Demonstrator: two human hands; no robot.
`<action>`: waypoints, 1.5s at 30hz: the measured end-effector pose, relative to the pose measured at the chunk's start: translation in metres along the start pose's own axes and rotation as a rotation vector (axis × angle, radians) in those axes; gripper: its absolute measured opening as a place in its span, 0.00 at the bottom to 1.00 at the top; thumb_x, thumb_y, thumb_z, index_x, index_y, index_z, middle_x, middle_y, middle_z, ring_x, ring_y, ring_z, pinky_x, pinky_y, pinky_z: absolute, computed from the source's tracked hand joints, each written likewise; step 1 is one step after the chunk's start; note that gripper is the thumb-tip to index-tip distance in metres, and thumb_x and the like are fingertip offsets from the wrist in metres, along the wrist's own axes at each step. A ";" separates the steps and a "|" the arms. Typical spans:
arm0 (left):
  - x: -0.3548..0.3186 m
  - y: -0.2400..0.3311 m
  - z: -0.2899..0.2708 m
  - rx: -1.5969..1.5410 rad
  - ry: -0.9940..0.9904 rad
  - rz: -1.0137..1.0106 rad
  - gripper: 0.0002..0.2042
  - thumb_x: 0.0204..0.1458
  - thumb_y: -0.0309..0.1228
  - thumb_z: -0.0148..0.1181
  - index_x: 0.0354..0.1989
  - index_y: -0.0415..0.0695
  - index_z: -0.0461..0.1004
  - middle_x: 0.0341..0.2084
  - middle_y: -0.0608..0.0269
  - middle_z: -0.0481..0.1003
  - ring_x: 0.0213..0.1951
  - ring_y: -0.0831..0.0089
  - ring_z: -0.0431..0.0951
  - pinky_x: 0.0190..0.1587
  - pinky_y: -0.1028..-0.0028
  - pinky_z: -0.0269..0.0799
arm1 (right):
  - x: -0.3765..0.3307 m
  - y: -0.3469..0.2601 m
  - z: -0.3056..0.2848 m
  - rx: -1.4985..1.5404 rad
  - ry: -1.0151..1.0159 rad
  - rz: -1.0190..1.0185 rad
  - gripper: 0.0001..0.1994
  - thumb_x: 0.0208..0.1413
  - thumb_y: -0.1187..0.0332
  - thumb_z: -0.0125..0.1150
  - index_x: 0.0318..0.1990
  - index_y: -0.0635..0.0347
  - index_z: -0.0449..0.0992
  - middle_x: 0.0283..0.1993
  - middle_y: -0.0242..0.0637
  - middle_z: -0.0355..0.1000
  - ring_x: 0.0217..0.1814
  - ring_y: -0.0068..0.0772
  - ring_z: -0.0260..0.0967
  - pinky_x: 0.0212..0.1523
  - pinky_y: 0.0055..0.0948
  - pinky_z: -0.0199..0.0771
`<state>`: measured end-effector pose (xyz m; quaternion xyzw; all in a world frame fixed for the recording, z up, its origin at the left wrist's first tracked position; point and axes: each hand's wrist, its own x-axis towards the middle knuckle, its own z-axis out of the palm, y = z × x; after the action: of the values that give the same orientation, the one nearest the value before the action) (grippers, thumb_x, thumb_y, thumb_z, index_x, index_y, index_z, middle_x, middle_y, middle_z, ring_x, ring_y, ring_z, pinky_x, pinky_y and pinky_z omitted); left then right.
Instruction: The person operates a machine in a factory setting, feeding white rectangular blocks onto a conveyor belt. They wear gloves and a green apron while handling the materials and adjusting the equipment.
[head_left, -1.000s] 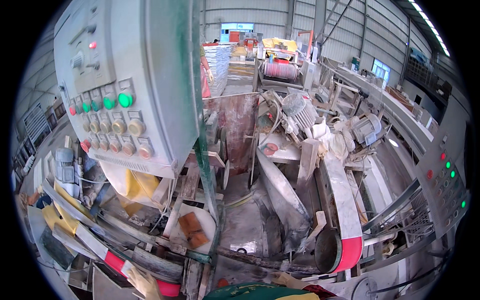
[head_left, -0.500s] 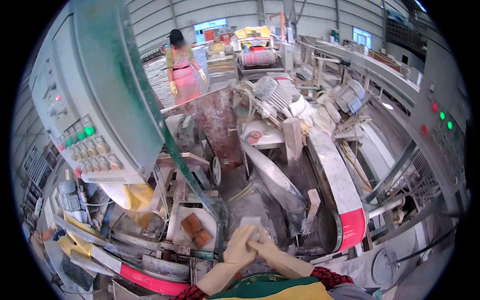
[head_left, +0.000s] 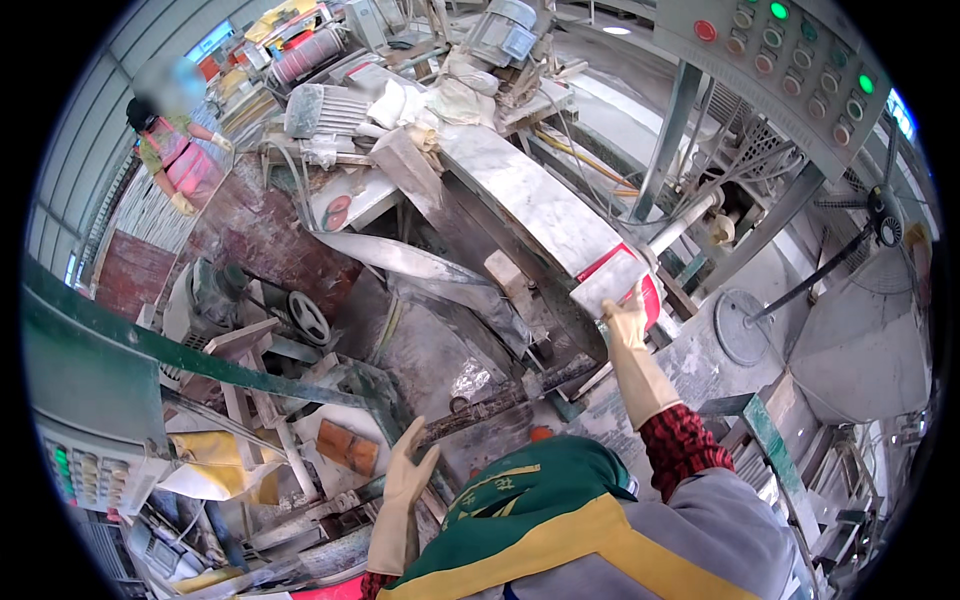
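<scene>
The right hand [head_left: 630,340], in a cream glove, reaches to the right of the frame's centre, its fingers closed on the near edge of a pale rectangular tile [head_left: 603,283]. The tile is over the red-banded near end of a white conveyor belt [head_left: 535,195]; whether it rests on the belt I cannot tell. The left hand [head_left: 406,475], gloved alike, is raised at the lower centre, fingers open and thumb spread apart, holding nothing. Near it, to its left in the frame, an orange-brown block [head_left: 347,447] lies on a light surface. A green apron [head_left: 530,490] with a yellow band fills the bottom centre. A spoked handwheel [head_left: 308,318] is left of centre, a control panel [head_left: 745,45] with lit green buttons fills the upper right, and a co-worker [head_left: 188,165] in a pink apron stands at the upper left.
</scene>
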<state>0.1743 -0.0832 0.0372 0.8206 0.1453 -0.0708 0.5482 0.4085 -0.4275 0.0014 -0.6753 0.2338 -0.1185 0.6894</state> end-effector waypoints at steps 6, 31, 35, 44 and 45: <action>-0.026 -0.048 -0.033 -0.067 0.103 -0.213 0.29 0.52 0.25 0.58 0.63 0.37 0.56 0.60 0.51 0.62 0.62 0.63 0.62 0.63 0.68 0.56 | 0.085 0.081 -0.011 -0.192 0.087 -0.103 0.42 0.41 0.76 0.60 0.68 0.57 0.50 0.26 0.34 0.68 0.23 0.26 0.66 0.23 0.26 0.69; -0.089 -0.098 -0.092 -0.038 0.531 -0.215 0.21 0.56 0.24 0.51 0.58 0.32 0.61 0.55 0.50 0.67 0.57 0.64 0.68 0.60 0.70 0.61 | -0.026 0.021 0.088 -0.796 -0.712 -0.340 0.27 0.52 0.58 0.50 0.61 0.52 0.62 0.34 0.53 0.75 0.33 0.48 0.74 0.38 0.40 0.74; -0.146 -0.148 -0.140 0.146 0.951 -0.188 0.21 0.57 0.29 0.52 0.57 0.32 0.63 0.53 0.46 0.68 0.56 0.60 0.67 0.60 0.68 0.59 | -0.129 0.046 0.120 -0.591 -1.213 0.107 0.26 0.51 0.60 0.54 0.60 0.51 0.65 0.32 0.49 0.75 0.33 0.43 0.74 0.36 0.36 0.74; -0.299 -0.235 -0.265 0.894 1.310 -1.025 0.41 0.49 0.55 0.56 0.67 0.46 0.50 0.63 0.49 0.55 0.64 0.53 0.54 0.64 0.60 0.52 | -0.212 0.120 0.142 -0.974 -1.585 -0.616 0.23 0.50 0.59 0.54 0.56 0.44 0.69 0.36 0.49 0.74 0.37 0.48 0.74 0.43 0.38 0.73; -0.294 -0.227 -0.268 0.840 1.275 -1.122 0.42 0.48 0.58 0.55 0.67 0.49 0.50 0.63 0.49 0.55 0.64 0.53 0.53 0.64 0.60 0.53 | -0.203 0.135 0.138 -1.001 -1.528 -0.633 0.23 0.50 0.59 0.54 0.56 0.45 0.69 0.35 0.50 0.74 0.37 0.48 0.74 0.43 0.38 0.73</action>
<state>-0.1878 0.1968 0.0232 0.6453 0.7533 0.0912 -0.0885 0.2794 -0.2017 -0.1016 -0.8175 -0.4469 0.2858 0.2240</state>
